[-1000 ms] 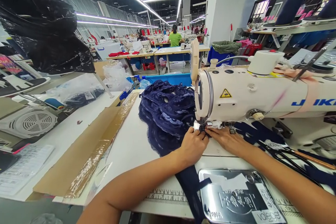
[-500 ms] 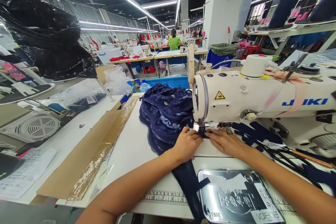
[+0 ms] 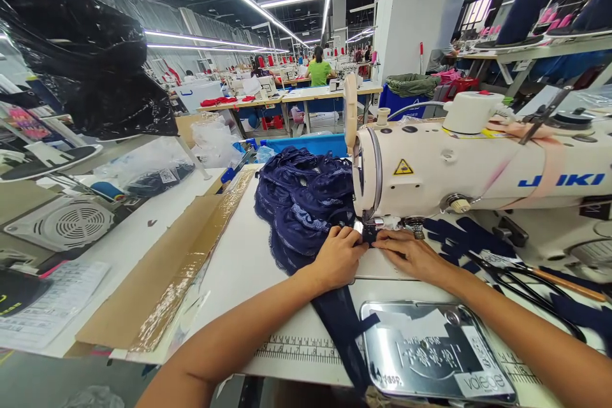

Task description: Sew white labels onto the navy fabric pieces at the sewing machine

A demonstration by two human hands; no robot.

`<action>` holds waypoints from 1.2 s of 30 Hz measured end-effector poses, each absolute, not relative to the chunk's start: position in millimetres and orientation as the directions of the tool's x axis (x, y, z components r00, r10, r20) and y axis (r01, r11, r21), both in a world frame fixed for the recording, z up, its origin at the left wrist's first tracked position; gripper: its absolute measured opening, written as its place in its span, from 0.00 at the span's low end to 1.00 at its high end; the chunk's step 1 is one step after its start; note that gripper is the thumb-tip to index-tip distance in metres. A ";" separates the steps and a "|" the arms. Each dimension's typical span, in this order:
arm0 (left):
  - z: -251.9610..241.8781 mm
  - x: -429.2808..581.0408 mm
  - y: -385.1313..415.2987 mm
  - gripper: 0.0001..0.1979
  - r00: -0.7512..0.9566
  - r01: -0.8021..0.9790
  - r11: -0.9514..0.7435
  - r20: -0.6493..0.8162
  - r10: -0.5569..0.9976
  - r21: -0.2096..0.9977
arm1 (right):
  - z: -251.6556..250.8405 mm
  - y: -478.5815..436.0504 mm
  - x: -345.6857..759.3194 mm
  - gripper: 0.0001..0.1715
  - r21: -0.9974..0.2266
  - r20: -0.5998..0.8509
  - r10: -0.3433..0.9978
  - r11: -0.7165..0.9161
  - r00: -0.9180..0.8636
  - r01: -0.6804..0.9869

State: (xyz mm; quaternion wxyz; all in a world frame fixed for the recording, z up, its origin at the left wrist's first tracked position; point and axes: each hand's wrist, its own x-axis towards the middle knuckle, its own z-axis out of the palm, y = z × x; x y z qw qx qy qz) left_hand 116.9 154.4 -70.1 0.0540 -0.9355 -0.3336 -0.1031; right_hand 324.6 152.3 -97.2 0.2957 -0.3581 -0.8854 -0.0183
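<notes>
Navy lace fabric (image 3: 301, 204) lies in a heap left of the white sewing machine (image 3: 430, 166), and a navy strip hangs from it toward the table's front edge. Just left of the needle area, my left hand (image 3: 340, 256) has its fingers curled down on the navy fabric. My right hand (image 3: 410, 254) pinches the same piece from the right, thumb under the fingers. A small dark bit of cloth (image 3: 369, 234) shows between the fingertips, below the presser foot.
A metal tin lid (image 3: 437, 354) lies in front of the machine, over a printed ruler. Black scissors (image 3: 530, 293) and navy fabric pieces (image 3: 459, 239) are at the right. Cardboard (image 3: 153, 268) runs along the left. A black plastic-wrapped bundle (image 3: 86, 57) stands upper left.
The camera view has shifted slightly. Both hands stay by the needle, with the left fingers drawn a little closer together on the cloth.
</notes>
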 end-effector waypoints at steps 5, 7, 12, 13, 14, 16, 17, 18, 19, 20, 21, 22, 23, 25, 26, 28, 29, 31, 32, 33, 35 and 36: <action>-69.3 116.0 156.1 0.13 0.779 0.607 -0.794 0.232 0.583 -0.044 | -94.0 149.4 325.1 0.19 -0.075 0.501 0.597 0.751 -0.627 0.656; -69.4 115.2 155.3 0.13 0.790 0.595 -0.801 0.233 0.568 -0.065 | -93.3 147.1 324.5 0.19 -0.040 0.486 0.597 0.744 -0.637 0.667; -70.6 111.2 153.4 0.15 0.799 0.590 -0.797 0.232 0.555 -0.127 | -94.5 145.1 323.1 0.18 -0.022 0.489 0.591 0.744 -0.642 0.668; -70.7 110.4 153.8 0.15 0.799 0.591 -0.797 0.234 0.554 -0.127 | -94.7 145.3 322.9 0.18 -0.010 0.498 0.583 0.744 -0.642 0.668; -70.8 109.9 154.5 0.15 0.797 0.591 -0.797 0.241 0.554 -0.123 | -94.7 145.6 322.7 0.18 0.002 0.505 0.577 0.743 -0.643 0.669; -71.2 109.3 156.4 0.14 0.794 0.590 -0.801 0.257 0.552 -0.103 | -94.1 146.0 322.4 0.18 0.025 0.507 0.571 0.739 -0.645 0.674; -71.6 109.3 157.4 0.14 0.792 0.589 -0.803 0.264 0.550 -0.091 | -93.7 146.1 322.3 0.18 0.036 0.505 0.571 0.735 -0.647 0.677; -72.2 109.5 158.4 0.14 0.791 0.587 -0.806 0.268 0.550 -0.080 | -93.3 146.2 322.3 0.18 0.046 0.503 0.569 0.734 -0.650 0.678; -72.8 109.7 159.2 0.14 0.790 0.587 -0.807 0.270 0.551 -0.069 | -92.9 146.2 322.2 0.18 0.055 0.500 0.569 0.732 -0.653 0.680; -73.4 109.9 159.9 0.14 0.789 0.586 -0.808 0.269 0.553 -0.059 | -92.7 146.3 322.2 0.18 0.062 0.496 0.570 0.729 -0.655 0.682; -73.8 110.1 160.4 0.14 0.789 0.586 -0.809 0.263 0.555 -0.050 | -92.7 146.4 322.0 0.18 0.069 0.490 0.571 0.728 -0.658 0.683; -74.1 110.3 160.9 0.14 0.788 0.587 -0.808 0.258 0.559 -0.043 | -92.8 146.4 321.8 0.18 0.074 0.484 0.573 0.727 -0.662 0.683; -74.1 110.4 161.4 0.14 0.788 0.589 -0.807 0.250 0.563 -0.036 | -93.0 146.5 321.4 0.18 0.078 0.478 0.575 0.726 -0.664 0.684; -73.3 110.5 162.7 0.14 0.787 0.593 -0.805 0.231 0.572 -0.026 | -93.5 146.7 320.2 0.18 0.084 0.475 0.584 0.715 -0.659 0.694; -72.5 110.4 163.5 0.14 0.788 0.594 -0.804 0.221 0.575 -0.023 | -93.6 146.8 319.6 0.18 0.086 0.476 0.589 0.707 -0.652 0.702; -70.5 110.0 165.9 0.14 0.791 0.592 -0.806 0.207 0.575 -0.021 | -93.4 147.4 318.7 0.18 0.089 0.480 0.606 0.685 -0.634 0.723; -69.4 109.8 167.4 0.14 0.794 0.589 -0.808 0.204 0.573 -0.022 | -93.2 147.9 318.7 0.18 0.084 0.482 0.614 0.678 -0.625 0.730; -67.1 109.1 171.0 0.15 0.801 0.581 -0.813 0.199 0.565 -0.027 | -93.3 149.5 319.8 0.19 0.052 0.488 0.620 0.682 -0.614 0.730; -65.9 108.7 173.1 0.15 0.805 0.576 -0.817 0.195 0.561 -0.030 | -93.8 150.7 320.9 0.19 0.027 0.494 0.621 0.689 -0.608 0.725; -64.9 108.2 175.5 0.15 0.810 0.571 -0.820 0.188 0.556 -0.034 | -94.9 152.0 322.1 0.19 -0.005 0.499 0.626 0.694 -0.599 0.720; -63.4 107.3 180.6 0.16 0.821 0.557 -0.830 0.172 0.544 -0.037 | -98.5 155.5 324.3 0.19 -0.090 0.497 0.661 0.684 -0.563 0.724; -62.9 106.9 183.3 0.17 0.827 0.550 -0.834 0.166 0.538 -0.038 | -100.6 157.7 324.8 0.19 -0.137 0.491 0.688 0.667 -0.534 0.733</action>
